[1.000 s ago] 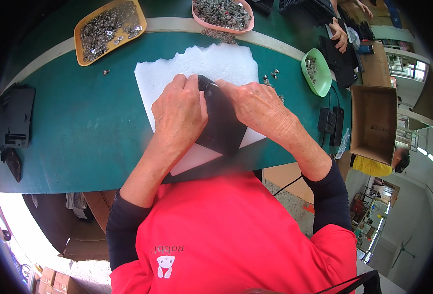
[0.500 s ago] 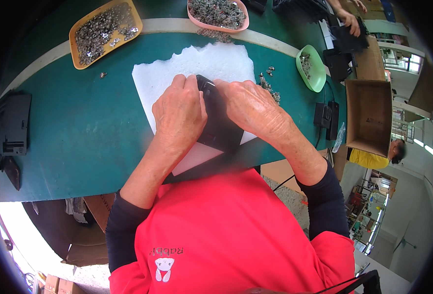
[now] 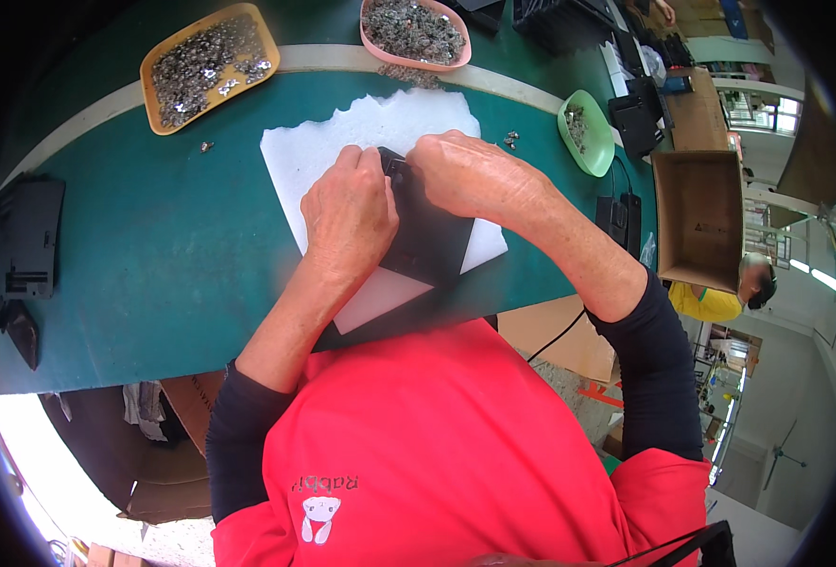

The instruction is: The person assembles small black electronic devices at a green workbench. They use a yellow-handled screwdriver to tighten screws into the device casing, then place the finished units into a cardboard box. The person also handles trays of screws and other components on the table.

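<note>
My left hand [image 3: 350,213] and right hand [image 3: 474,175] – fingers pressed together – pinch a black panel [image 3: 427,236] on white foam [image 3: 304,161], centre frame – brown open box [image 3: 697,222] at right.

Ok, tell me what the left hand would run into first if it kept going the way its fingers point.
The left hand points up the table, fingers on the black flat part. Straight on, it would cross the white foam sheet first; beyond that, probably the pink tray of small metal parts, though depth is hard to judge.

We had bare green counter [image 3: 153,246] open to our left. Ahead, an orange tray [image 3: 208,64] and pink tray [image 3: 416,33] blocked passage. A green dish [image 3: 588,132] stood rightward.
</note>
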### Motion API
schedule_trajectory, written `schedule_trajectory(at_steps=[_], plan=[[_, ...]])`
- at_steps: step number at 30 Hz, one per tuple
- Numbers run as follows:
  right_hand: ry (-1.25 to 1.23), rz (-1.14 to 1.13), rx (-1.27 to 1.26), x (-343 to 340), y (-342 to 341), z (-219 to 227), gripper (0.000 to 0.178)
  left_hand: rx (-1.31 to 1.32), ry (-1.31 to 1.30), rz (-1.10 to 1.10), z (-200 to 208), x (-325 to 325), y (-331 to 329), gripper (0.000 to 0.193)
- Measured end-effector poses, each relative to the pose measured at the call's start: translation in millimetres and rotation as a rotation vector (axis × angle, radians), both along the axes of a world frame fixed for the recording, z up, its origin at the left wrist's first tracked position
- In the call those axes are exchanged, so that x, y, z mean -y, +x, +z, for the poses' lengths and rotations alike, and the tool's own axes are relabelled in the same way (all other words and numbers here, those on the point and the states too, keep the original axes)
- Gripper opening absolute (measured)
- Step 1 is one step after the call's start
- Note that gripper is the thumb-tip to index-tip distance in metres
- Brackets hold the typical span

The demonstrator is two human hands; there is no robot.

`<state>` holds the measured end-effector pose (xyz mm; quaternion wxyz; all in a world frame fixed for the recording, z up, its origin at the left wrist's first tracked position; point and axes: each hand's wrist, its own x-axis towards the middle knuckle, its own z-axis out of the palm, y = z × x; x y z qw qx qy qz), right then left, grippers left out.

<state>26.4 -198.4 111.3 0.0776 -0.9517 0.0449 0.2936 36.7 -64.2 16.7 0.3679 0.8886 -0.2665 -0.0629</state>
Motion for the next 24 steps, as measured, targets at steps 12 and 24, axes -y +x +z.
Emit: schedule_trajectory(at_steps=[12,24], plan=[[0.043,0.042,0.276,14,-33,-25,0.015,0.022,-0.016,0.038,1,-3,-2,0.030],[0.028,0.097,0.346,14,-34,-36,0.014,0.002,-0.027,0.040,1,-2,-2,0.030]])
